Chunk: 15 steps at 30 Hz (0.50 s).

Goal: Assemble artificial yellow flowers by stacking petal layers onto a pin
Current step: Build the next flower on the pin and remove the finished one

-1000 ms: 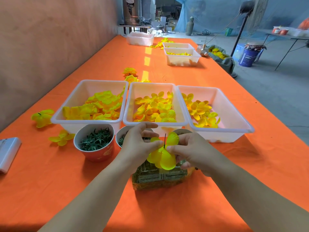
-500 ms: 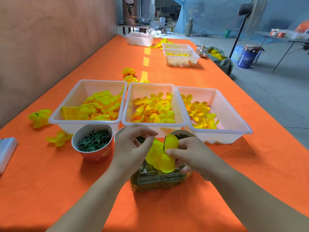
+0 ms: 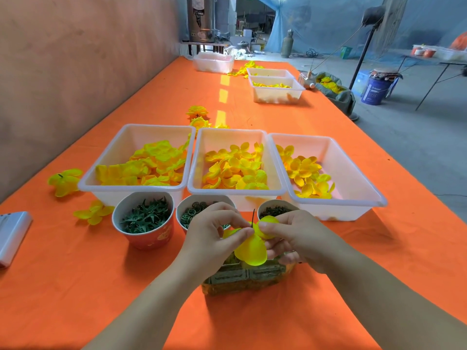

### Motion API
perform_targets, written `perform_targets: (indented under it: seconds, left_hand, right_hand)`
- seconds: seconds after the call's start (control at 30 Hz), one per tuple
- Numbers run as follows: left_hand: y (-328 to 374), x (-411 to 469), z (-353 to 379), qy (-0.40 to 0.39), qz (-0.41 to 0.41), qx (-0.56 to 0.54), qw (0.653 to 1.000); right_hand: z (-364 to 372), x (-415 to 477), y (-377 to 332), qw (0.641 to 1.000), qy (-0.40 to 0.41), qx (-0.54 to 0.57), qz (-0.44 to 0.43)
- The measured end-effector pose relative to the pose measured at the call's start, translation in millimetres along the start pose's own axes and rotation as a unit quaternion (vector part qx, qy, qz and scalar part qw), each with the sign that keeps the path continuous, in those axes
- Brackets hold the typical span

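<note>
The left hand pinches one side of the yellow petal layer, I'd say to keep it level on the pin, whose thin dark tip pokes up between both hands. The petals look glossy, cupped and bright, with one lobe drooping below the fingertips. The right hand pinches the opposite side, likely pressing it down.

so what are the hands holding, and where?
The left hand and right hand both pinch one yellow petal layer near its centre, either side of the pin sticking up between them.
</note>
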<state>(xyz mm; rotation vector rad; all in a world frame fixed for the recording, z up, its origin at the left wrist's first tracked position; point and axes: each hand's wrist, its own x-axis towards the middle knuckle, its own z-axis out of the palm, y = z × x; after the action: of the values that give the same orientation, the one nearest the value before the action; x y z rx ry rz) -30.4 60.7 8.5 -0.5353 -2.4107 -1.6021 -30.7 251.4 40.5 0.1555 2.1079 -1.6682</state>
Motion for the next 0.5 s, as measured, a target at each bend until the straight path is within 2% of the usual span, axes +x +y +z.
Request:
perform_targets:
  seconds: [0.1,0.17,0.2,0.23,0.27,0.3,0.33,0.37,0.43,0.5]
  left_hand:
    - [-1,0,-1,-0.007,0.026,0.022,0.999]
    - [-2,0,-1,-0.005,0.04,0.04,0.998]
    - [-3,-1,-1,-0.003,0.045,0.045,0.998]
    - [-3,-1,0,-0.003,0.048,0.049,0.998]
    - [-4,-1,0,-0.003,0.049,0.049,0.998]
    - [-5,-1,0,-0.004,0.047,0.047,0.998]
    - [-6,-1,1,-0.004,0.045,0.044,0.998]
    - [-7,-1,0,-0.003,0.041,0.043,0.998]
    - [-9,-1,-1,-0.004,0.033,0.044,0.998]
    - [-9,-1,-3,-0.017,0.018,0.035,0.999]
  right_hand:
    - [3,4,4,0.999,0.014,-0.028,0.02]
    - [3,7,9,0.989,0.074,-0.126,-0.029]
    - [2,8,11,0.963,0.138,-0.213,-0.089]
    - [1,7,13,0.915,0.218,-0.294,-0.171]
    - [1,5,12,0.866,0.273,-0.327,-0.263]
    - [3,2,10,0.837,0.279,-0.316,-0.349]
    - [6,-1,10,0.831,0.252,-0.283,-0.408]
    - [10,-3,9,0.845,0.204,-0.233,-0.436]
    - [17,-5,9,0.892,0.115,-0.155,-0.408]
    - [20,-3,11,0.918,0.112,-0.106,-0.366]
